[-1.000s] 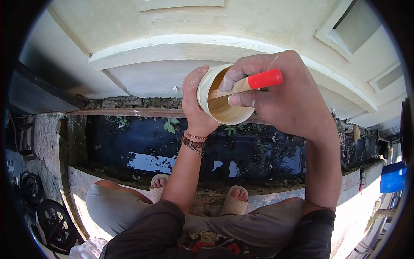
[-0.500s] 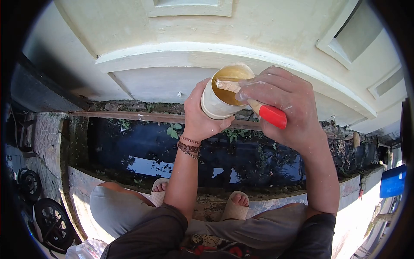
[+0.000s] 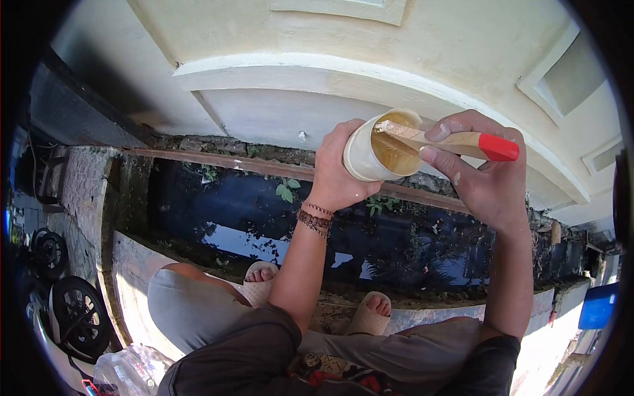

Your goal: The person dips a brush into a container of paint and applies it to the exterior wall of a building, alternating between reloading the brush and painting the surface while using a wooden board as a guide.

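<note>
A pale cup [image 3: 362, 153], yellowish inside, is tilted in my left hand [image 3: 333, 165], whose fingers wrap round its left side. My right hand [image 3: 485, 168] pinches the wooden handle of a brush [image 3: 456, 142] with a red end pointing right. The brush head lies at the cup's mouth and its tip is partly inside. What the cup holds at the bottom is hard to make out.
A cream wall [image 3: 277, 105] with raised mouldings rises ahead. Below it runs a ditch of dark water [image 3: 264, 218] with small plants. Motorcycle wheels [image 3: 80, 318] and a plastic bag [image 3: 132, 369] are at the lower left, a blue container [image 3: 599, 307] at the right.
My right hand has turned, so the brush handle now lies nearly level with its red end further right. The cup and both hands appear further right as the view has shifted.
</note>
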The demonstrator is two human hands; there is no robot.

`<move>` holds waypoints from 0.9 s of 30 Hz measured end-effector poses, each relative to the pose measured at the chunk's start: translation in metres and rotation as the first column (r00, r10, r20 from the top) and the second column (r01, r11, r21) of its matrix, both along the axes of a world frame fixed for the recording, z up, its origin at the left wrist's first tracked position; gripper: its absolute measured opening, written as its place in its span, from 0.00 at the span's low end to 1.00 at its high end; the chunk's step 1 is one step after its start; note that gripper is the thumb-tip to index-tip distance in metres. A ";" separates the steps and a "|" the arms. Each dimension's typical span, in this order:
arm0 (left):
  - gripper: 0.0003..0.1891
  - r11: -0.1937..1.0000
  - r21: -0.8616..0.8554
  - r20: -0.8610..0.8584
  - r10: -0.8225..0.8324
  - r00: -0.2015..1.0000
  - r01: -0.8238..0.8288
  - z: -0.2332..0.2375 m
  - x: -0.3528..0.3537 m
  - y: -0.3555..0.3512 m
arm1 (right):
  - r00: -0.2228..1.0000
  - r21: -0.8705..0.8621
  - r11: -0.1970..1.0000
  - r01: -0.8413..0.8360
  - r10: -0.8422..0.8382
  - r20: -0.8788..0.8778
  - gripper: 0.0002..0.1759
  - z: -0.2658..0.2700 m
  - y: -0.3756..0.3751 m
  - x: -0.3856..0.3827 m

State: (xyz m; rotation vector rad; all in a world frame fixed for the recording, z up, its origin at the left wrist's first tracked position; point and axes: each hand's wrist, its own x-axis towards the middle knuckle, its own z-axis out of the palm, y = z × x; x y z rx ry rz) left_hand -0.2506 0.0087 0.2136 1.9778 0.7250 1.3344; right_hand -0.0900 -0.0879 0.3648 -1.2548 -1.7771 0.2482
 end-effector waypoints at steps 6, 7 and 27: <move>0.40 1.000 0.012 0.006 0.022 1.000 -0.022 -0.005 0.005 -0.005 | 0.954 -0.358 0.928 -0.102 -0.010 -0.299 0.13 -0.005 0.008 0.013; 0.39 1.000 -0.009 0.052 -0.010 0.999 0.010 -0.005 0.005 -0.005 | 0.933 -0.442 0.885 -0.145 -0.026 -0.359 0.13 -0.003 0.009 0.016; 0.44 0.986 -0.133 0.082 -0.090 0.993 0.100 -0.003 0.017 -0.013 | 0.553 -0.079 0.979 -0.189 0.039 -0.832 0.13 -0.006 0.007 0.089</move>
